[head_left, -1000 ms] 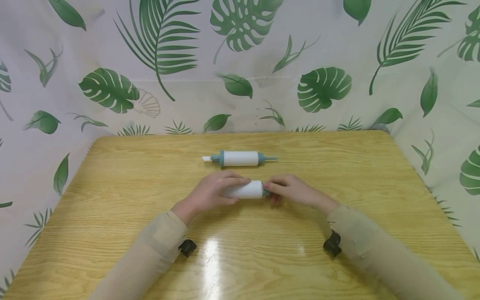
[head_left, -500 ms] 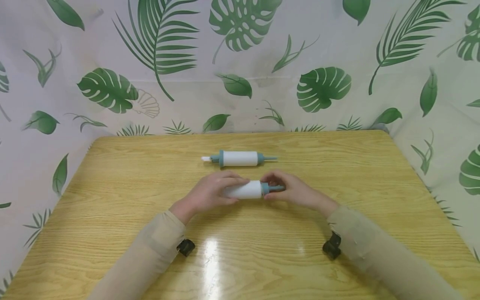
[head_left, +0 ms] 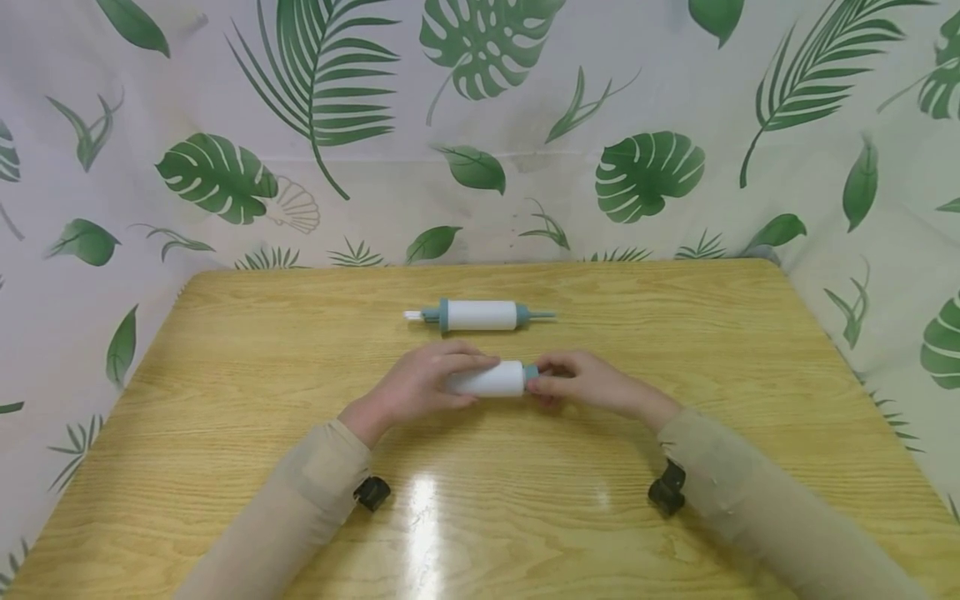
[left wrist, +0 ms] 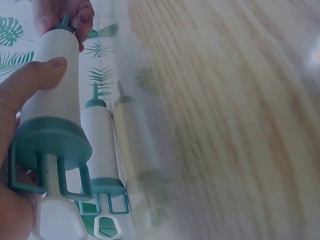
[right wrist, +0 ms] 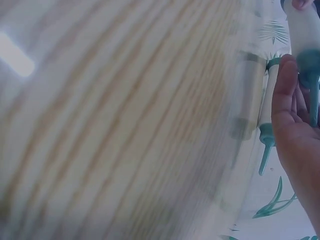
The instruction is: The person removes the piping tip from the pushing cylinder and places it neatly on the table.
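Observation:
My left hand (head_left: 416, 385) grips a large syringe (head_left: 495, 379) with a white barrel, its thumb lying along the barrel in the left wrist view. The teal flange (left wrist: 52, 142) and white plunger handle (left wrist: 59, 220) show there, but in the head view the left hand hides them. At the barrel's right end, my right hand (head_left: 588, 383) pinches the teal nozzle cap (head_left: 531, 373) between thumb and fingers. Its thin tip is hidden behind that hand in the head view; in the right wrist view the teal nozzle (right wrist: 313, 97) runs along the palm.
A second, matching syringe (head_left: 482, 316) lies flat just beyond the hands, nozzle to the right and plunger handle to the left. The wooden table (head_left: 480, 517) meets a leaf-patterned cloth (head_left: 555, 183) at the back and sides.
Half a second ago the right hand's fingers were spread round the cap with the nozzle showing; they have closed on it again, as one second ago. The left hand and barrel stay put.

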Demonstrator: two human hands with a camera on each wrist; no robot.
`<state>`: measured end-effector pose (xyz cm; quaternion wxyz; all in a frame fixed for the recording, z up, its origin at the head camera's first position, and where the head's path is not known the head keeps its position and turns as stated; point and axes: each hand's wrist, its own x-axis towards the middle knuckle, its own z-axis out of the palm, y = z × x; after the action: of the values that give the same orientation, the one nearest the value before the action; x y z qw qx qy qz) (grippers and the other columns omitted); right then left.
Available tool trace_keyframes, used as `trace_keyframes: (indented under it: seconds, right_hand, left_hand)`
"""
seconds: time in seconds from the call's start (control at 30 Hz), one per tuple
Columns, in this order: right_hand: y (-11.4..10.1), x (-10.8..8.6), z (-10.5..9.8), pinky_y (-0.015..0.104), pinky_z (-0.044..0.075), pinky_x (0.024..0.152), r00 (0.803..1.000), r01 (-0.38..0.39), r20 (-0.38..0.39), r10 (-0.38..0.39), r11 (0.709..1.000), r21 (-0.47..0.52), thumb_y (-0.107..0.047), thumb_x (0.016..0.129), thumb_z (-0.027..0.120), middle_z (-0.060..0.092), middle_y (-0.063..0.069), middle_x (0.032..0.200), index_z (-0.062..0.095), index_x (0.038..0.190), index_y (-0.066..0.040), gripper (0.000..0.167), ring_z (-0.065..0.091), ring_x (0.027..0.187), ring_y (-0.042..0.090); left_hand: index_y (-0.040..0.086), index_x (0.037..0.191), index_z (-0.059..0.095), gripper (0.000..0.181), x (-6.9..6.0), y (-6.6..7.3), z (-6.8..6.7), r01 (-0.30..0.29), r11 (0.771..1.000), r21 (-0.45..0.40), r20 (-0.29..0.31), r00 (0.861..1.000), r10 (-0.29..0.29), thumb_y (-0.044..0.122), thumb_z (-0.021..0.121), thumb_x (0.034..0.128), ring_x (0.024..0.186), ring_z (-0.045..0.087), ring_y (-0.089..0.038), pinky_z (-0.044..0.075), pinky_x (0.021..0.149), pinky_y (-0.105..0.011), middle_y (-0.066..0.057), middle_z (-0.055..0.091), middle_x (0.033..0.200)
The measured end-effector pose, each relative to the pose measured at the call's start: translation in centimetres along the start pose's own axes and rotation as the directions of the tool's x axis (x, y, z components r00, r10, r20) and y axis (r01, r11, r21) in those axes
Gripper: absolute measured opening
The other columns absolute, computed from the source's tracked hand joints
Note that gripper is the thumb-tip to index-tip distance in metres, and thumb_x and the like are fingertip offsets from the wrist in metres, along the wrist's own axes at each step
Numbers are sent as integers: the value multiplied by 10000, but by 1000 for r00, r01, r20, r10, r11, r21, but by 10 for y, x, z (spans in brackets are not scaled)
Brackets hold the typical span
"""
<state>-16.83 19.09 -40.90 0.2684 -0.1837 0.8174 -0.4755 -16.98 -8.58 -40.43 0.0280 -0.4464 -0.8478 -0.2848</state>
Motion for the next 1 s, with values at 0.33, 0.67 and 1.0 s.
trace_keyframes:
  seconds: [0.33, 0.67, 1.0]
  right_hand:
    - [1, 1, -1, 427, 463, 935, 997, 59, -55, -62, 996, -60, -330, 875, 703, 617, 80, 1165, 584, 1211, -63, 446, 573, 1092, 233]
    - [1, 1, 0, 412, 469, 919, 992, 107, -65, -110, 993, -41, -209, 851, 739, 609, 66, 1150, 560, 1197, -77, 411, 572, 1066, 224]
    - [2, 2, 3, 387, 537, 810, 999, 32, 29, -34, 996, 79, -353, 981, 534, 637, 159, 1060, 547, 1237, 21, 454, 628, 939, 261]
  left_hand:
    - [122, 1253, 638, 536, 0, -1, 0, -4, 1000, -21, -12, 1000, 4, 128, 821, 750, 1059, 589, -214, 483, 914, -345, -37, 629, 1184]
    - [128, 1263, 634, 534, 0, -2, 0, 13, 1000, -28, 4, 1000, -13, 133, 814, 760, 1069, 581, -210, 476, 917, -338, -35, 625, 1193]
    - [139, 1270, 630, 528, -2, -1, -1, 20, 1000, -8, 16, 1000, -20, 142, 806, 772, 1080, 578, -196, 478, 921, -329, -23, 618, 1202]
